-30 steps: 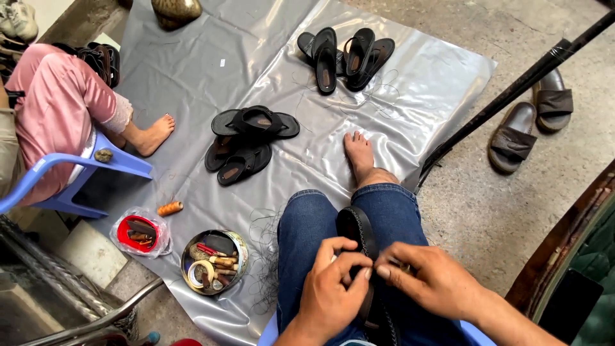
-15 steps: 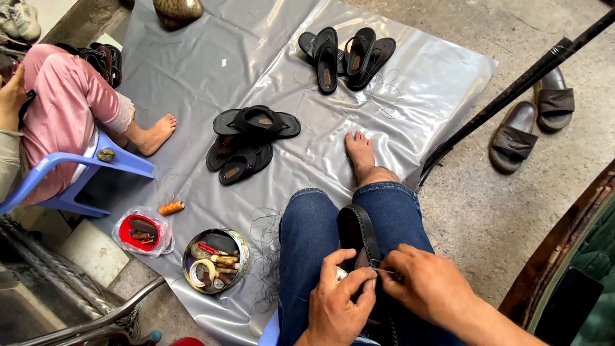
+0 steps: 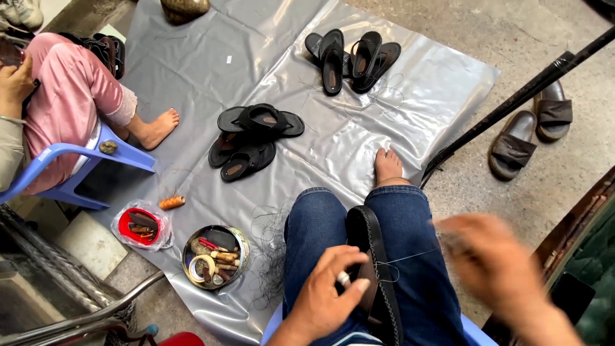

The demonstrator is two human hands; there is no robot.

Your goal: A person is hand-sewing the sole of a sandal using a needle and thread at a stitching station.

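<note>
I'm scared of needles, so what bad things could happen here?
The right hand is pulling a thread tight from the sandal that the left hand holds on the lap; pulled too hard, it might snap or tear a stitch. Any needle is lost in the blur, so a prick is possible. The loose thread pile by the tin of tools could tangle.

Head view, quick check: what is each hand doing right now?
Left hand: closed on the black stitched-edge sandal sole resting on the lap.
Right hand: motion-blurred, off to the side; a thin thread runs toward it; grip cannot be told.
</note>
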